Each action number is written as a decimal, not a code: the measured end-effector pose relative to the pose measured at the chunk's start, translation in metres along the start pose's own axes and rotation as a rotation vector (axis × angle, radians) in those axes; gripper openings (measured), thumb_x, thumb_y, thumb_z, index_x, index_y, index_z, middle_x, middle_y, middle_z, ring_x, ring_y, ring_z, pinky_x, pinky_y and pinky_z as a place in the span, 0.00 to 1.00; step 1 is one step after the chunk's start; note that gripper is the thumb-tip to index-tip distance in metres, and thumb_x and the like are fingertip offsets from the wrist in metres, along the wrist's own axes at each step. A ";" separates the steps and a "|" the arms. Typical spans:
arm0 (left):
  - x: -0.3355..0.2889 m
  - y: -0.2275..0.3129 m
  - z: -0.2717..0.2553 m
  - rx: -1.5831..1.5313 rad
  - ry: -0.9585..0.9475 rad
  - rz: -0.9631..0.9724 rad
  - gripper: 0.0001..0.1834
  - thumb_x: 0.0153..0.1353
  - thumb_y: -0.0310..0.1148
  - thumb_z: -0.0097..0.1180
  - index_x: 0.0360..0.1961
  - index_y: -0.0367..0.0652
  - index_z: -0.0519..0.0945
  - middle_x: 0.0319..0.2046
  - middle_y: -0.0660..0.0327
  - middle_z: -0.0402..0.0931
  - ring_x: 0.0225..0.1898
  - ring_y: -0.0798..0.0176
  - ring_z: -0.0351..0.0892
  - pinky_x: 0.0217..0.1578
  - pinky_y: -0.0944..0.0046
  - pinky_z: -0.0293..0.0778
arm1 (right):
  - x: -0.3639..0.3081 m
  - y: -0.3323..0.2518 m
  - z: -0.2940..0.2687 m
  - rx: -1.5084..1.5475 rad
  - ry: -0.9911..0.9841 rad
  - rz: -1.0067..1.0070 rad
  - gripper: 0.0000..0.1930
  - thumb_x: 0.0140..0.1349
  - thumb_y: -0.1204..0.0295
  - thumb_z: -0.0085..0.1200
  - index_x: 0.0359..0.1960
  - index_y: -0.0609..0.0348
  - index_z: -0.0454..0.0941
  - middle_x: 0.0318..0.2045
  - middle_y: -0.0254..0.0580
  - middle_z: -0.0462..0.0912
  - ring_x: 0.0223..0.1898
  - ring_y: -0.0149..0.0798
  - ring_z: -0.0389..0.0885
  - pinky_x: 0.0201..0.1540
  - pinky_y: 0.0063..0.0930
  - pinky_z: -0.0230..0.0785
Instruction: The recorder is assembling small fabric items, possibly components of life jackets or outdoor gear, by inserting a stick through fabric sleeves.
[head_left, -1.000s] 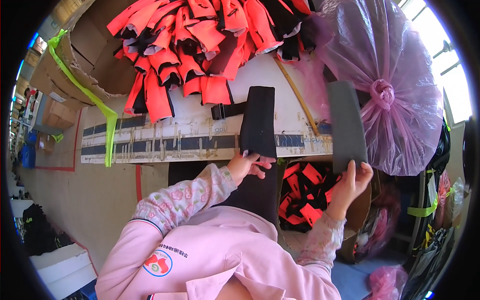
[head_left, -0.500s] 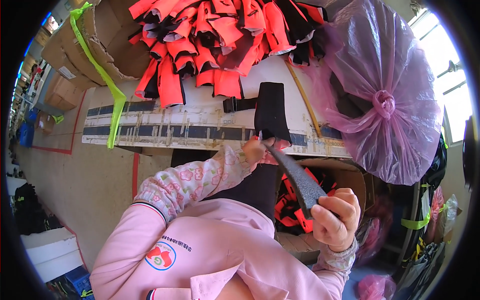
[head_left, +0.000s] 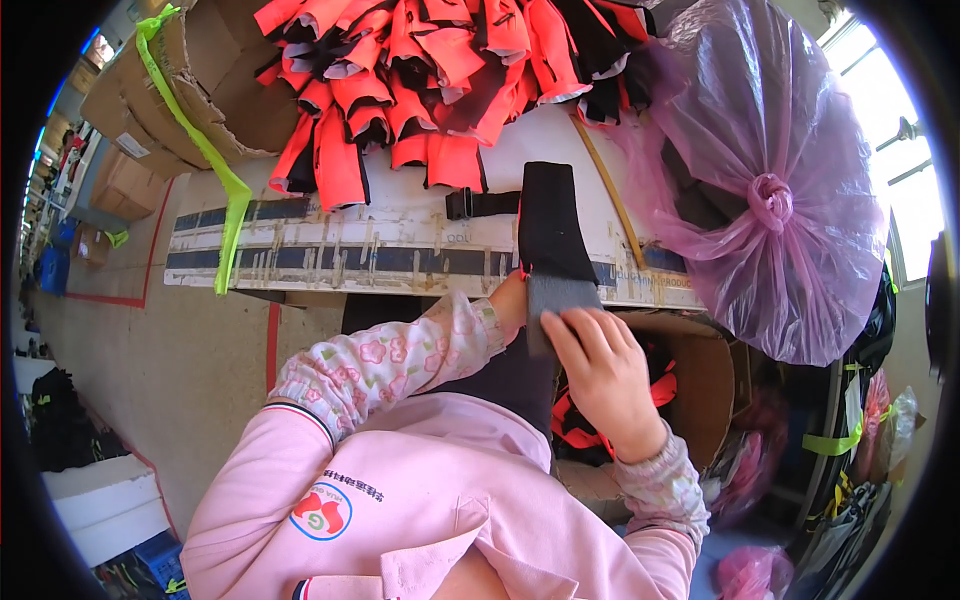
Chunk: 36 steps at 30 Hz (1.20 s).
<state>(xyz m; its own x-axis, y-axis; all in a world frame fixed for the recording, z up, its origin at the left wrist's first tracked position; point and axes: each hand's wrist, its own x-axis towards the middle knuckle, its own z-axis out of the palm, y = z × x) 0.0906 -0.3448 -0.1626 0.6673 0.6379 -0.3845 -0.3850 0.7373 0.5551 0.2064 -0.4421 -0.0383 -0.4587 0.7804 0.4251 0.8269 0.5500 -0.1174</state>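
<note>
One black fabric strip [head_left: 548, 225] lies on the white worktable [head_left: 400, 215], running from the table's middle toward its near edge. One grey rectangular pad [head_left: 562, 303] sits at the near end of that strip, overhanging the table edge.

The right hand [head_left: 598, 375] rests on the grey pad from below and to the right, fingers [head_left: 572, 335] extended and slightly spread, lying flat against the pad's lower edge; whether the thumb grips behind the pad cannot be determined. The left hand [head_left: 510, 300] is mostly hidden behind the pad at the table edge, touching the strip's left side; its finger position cannot be determined.

One short black strap with a buckle [head_left: 482, 204] lies just left of the strip. One heap of orange-and-black garments [head_left: 440, 80] occupies the far side of the table. One tied pink plastic bag [head_left: 770, 190] stands to the right. One cardboard box [head_left: 700, 385] holding orange items sits below the table edge. Stacked cardboard cartons [head_left: 170, 90] stand at the left.
</note>
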 end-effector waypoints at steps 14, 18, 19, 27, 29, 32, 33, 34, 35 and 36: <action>-0.011 -0.067 -0.040 0.440 0.148 -0.028 0.17 0.57 0.22 0.47 0.49 0.42 0.73 0.40 0.60 0.76 0.38 0.67 0.75 0.33 0.65 0.73 | -0.025 0.027 0.125 0.191 -0.489 0.502 0.04 0.39 0.73 0.57 0.14 0.59 0.77 0.16 0.49 0.76 0.22 0.49 0.78 0.26 0.39 0.71; -0.013 -0.071 -0.051 0.477 0.249 0.011 0.18 0.60 0.25 0.47 0.52 0.41 0.70 0.42 0.59 0.76 0.41 0.66 0.75 0.39 0.66 0.72 | -0.036 0.011 0.150 0.052 -0.297 0.425 0.02 0.42 0.75 0.54 0.17 0.59 0.78 0.17 0.47 0.77 0.21 0.48 0.78 0.27 0.39 0.71; -0.015 -0.071 -0.056 0.543 0.232 0.029 0.19 0.60 0.27 0.47 0.54 0.41 0.69 0.44 0.58 0.76 0.44 0.65 0.75 0.43 0.66 0.71 | -0.033 0.008 0.147 0.063 -0.339 0.458 0.04 0.44 0.77 0.51 0.18 0.59 0.78 0.18 0.47 0.77 0.22 0.48 0.78 0.27 0.40 0.71; 0.003 -0.086 -0.079 0.755 0.132 0.551 0.16 0.54 0.18 0.46 0.45 0.37 0.75 0.37 0.54 0.78 0.38 0.59 0.77 0.40 0.65 0.72 | -0.018 0.018 0.173 -0.059 -0.064 0.342 0.13 0.47 0.76 0.49 0.36 0.61 0.78 0.32 0.52 0.79 0.33 0.50 0.79 0.35 0.39 0.72; 0.006 -0.084 -0.078 0.785 0.121 0.627 0.16 0.54 0.17 0.44 0.43 0.37 0.76 0.33 0.53 0.79 0.33 0.59 0.79 0.34 0.65 0.74 | -0.023 0.028 0.189 -0.126 0.090 0.282 0.13 0.48 0.75 0.48 0.37 0.62 0.78 0.33 0.52 0.79 0.34 0.52 0.79 0.39 0.40 0.72; 0.004 -0.074 -0.075 0.686 0.154 0.228 0.14 0.53 0.15 0.42 0.37 0.37 0.76 0.22 0.54 0.76 0.18 0.61 0.75 0.19 0.65 0.71 | -0.051 0.038 0.220 -0.107 -0.062 0.258 0.15 0.50 0.74 0.48 0.40 0.64 0.76 0.36 0.55 0.78 0.38 0.55 0.77 0.42 0.43 0.70; 0.004 -0.071 -0.073 0.618 0.166 0.160 0.13 0.53 0.15 0.41 0.35 0.37 0.76 0.18 0.55 0.74 0.13 0.62 0.72 0.14 0.66 0.67 | -0.089 0.020 0.198 -0.067 -0.117 0.296 0.15 0.49 0.74 0.48 0.40 0.64 0.76 0.36 0.56 0.78 0.38 0.55 0.77 0.42 0.43 0.70; 0.004 -0.070 -0.068 0.554 0.168 0.094 0.12 0.53 0.14 0.41 0.33 0.38 0.75 0.15 0.57 0.72 0.09 0.64 0.68 0.09 0.67 0.63 | -0.072 0.026 0.199 -0.036 -0.165 0.338 0.15 0.49 0.74 0.48 0.39 0.64 0.76 0.36 0.56 0.78 0.38 0.55 0.77 0.42 0.43 0.70; 0.004 -0.070 -0.069 0.558 0.159 0.100 0.12 0.53 0.14 0.41 0.33 0.38 0.75 0.15 0.57 0.72 0.09 0.64 0.68 0.09 0.67 0.63 | -0.063 0.028 0.196 -0.005 -0.209 0.371 0.14 0.49 0.75 0.48 0.39 0.64 0.76 0.36 0.56 0.78 0.38 0.56 0.77 0.42 0.44 0.70; 0.004 -0.072 -0.071 0.553 0.165 0.095 0.12 0.53 0.14 0.40 0.33 0.37 0.75 0.15 0.56 0.72 0.09 0.64 0.68 0.10 0.67 0.64 | -0.060 0.026 0.188 0.023 -0.249 0.403 0.14 0.49 0.75 0.48 0.39 0.64 0.76 0.36 0.57 0.78 0.39 0.56 0.77 0.42 0.44 0.70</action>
<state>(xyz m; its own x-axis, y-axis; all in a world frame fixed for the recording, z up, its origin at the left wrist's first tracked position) 0.0755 -0.3795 -0.2558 0.5213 0.7542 -0.3993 -0.0183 0.4777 0.8783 0.1937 -0.4188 -0.2360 -0.1689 0.9791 0.1137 0.9490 0.1927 -0.2495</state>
